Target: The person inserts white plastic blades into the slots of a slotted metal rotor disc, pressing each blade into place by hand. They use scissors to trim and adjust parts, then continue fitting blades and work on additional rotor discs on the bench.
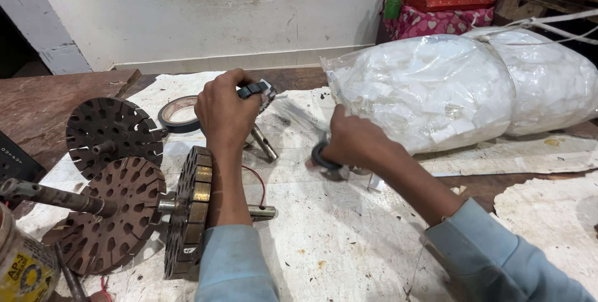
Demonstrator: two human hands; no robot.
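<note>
On the paper-covered workbench [349, 240], the person's left hand [225, 115] is closed around a small dark-handled tool [256, 90], held above the bench near a roll of tape [179, 114]. What kind of tool it is cannot be told; only a black grip and some metal show past the fingers. The right hand [352, 143] is closed on a dark ring-shaped part [322, 157], pressed down near the bench surface just beside a large clear bag of white pieces [436, 90].

Beneath the left forearm lies a laminated stator core on a shaft [190, 212], standing on edge, with a thin red wire [258, 180] looping beside it. Two slotted, rust-brown discs [112, 131] lie to its left, one flat, one on a shaft.

Judgement: the work appears to be at a preparation stage, tool and ring being readied apart from the core. A next move would call for bringing the two hands together with a steady grip on the ring, keeping the red wire clear of the tool.
</note>
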